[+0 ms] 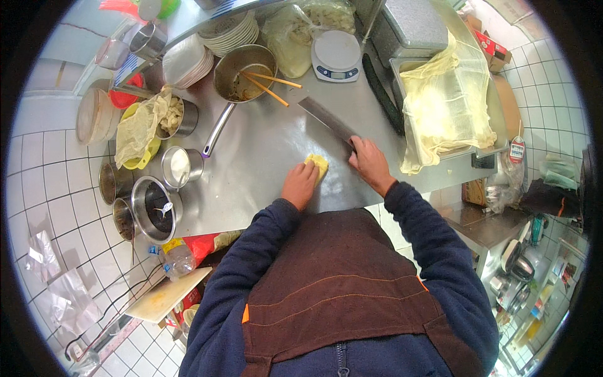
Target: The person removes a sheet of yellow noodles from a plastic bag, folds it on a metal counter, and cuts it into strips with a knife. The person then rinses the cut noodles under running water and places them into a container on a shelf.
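My left hand rests on the steel worktop with its fingers over a folded yellow cloth; part of the cloth is hidden beneath them. My right hand grips a long flat-bladed kitchen knife by its handle. The blade points away from me and to the left, over the steel worktop. Its tip comes near the wooden chopsticks that lean in a saucepan. Apart from the knife stands the cloth, a short way to its lower left.
A digital kitchen scale stands at the back. Pale cheesecloth drapes a metal tray at the right, beside a dark, long object. Along the left edge are a bowl of dark liquid, a cup of white contents and a yellow colander.
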The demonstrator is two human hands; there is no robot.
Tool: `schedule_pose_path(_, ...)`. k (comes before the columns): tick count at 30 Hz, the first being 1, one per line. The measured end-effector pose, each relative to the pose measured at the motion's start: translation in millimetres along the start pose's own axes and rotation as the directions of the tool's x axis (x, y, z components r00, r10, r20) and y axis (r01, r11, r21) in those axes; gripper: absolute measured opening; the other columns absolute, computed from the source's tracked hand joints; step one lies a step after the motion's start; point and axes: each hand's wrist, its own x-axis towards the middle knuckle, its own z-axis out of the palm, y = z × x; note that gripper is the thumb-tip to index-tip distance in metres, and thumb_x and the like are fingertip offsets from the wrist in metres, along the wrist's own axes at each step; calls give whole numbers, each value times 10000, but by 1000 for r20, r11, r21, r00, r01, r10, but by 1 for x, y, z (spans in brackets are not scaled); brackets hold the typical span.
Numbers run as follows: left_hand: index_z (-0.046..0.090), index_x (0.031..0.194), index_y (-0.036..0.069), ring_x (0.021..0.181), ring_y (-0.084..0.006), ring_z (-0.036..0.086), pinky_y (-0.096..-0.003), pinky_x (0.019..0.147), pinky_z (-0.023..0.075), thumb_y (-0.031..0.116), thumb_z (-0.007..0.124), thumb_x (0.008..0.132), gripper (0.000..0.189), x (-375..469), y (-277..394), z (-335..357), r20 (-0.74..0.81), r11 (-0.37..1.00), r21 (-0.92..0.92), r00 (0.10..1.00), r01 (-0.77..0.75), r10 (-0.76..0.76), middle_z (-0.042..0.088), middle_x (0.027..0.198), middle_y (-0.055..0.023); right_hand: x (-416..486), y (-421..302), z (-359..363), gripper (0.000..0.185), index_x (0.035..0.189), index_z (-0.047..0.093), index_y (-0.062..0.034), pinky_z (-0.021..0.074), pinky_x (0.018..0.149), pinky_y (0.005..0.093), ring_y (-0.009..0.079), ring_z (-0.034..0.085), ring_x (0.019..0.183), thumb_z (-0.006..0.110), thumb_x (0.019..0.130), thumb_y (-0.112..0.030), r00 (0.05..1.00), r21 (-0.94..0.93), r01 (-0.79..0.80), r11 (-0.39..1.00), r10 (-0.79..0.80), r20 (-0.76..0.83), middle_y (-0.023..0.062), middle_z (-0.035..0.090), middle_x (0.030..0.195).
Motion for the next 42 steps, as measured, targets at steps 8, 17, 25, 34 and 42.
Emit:
schedule_pose_path(8, 640, 1205, 53, 1150, -301, 532, -405, 892, 478, 172, 531, 867, 374, 4, 2, 6, 20, 993, 110, 999, -47, 45, 587, 1238, -98, -70, -52, -22, 139, 1031, 552, -89, 498, 606, 519, 394, 636, 677, 581, 912, -154, 983, 66, 0, 998, -13, 185, 160, 628, 745)
schedule_pose_path(17, 651, 1062, 74, 1079, -280, 535, -391, 828, 480, 189, 534, 868, 254, 11, 7, 7, 137, 988, 154, 991, -21, 0, 593, 1113, -82, -80, -47, -21, 204, 1093, 551, -79, 482, 591, 515, 388, 623, 679, 598, 910, -154, 976, 15, 29, 999, -32, 216, 155, 615, 787)
schedule_pose_path(25, 632, 1047, 51, 1061, -286, 542, -401, 823, 488, 184, 529, 878, 239, 10, 9, 3, 57, 995, 103, 998, 0, -6, 583, 1126, -95, -55, -35, 2, 129, 979, 506, -67, 482, 614, 541, 430, 620, 706, 564, 932, -172, 963, 17, -56, 998, 50, 265, 180, 627, 774)
schedule_pose_path(34, 641, 1085, 25, 1088, -297, 549, -398, 850, 496, 171, 530, 870, 283, 7, 6, 11, 15, 989, 144, 1000, -9, 7, 589, 1182, -134, -62, -40, -16, 121, 962, 510, -61, 478, 630, 550, 439, 618, 716, 560, 932, -167, 947, 56, -40, 998, 20, 320, 187, 625, 754)
schedule_pose_path(42, 643, 1076, 27, 1124, -292, 541, -402, 865, 490, 171, 528, 875, 272, 6, 6, 6, 50, 996, 93, 999, -3, -1, 591, 1173, -116, -76, -36, -7, 116, 977, 506, -65, 477, 603, 554, 431, 623, 697, 559, 932, -158, 949, 27, -22, 999, 12, 314, 187, 621, 735)
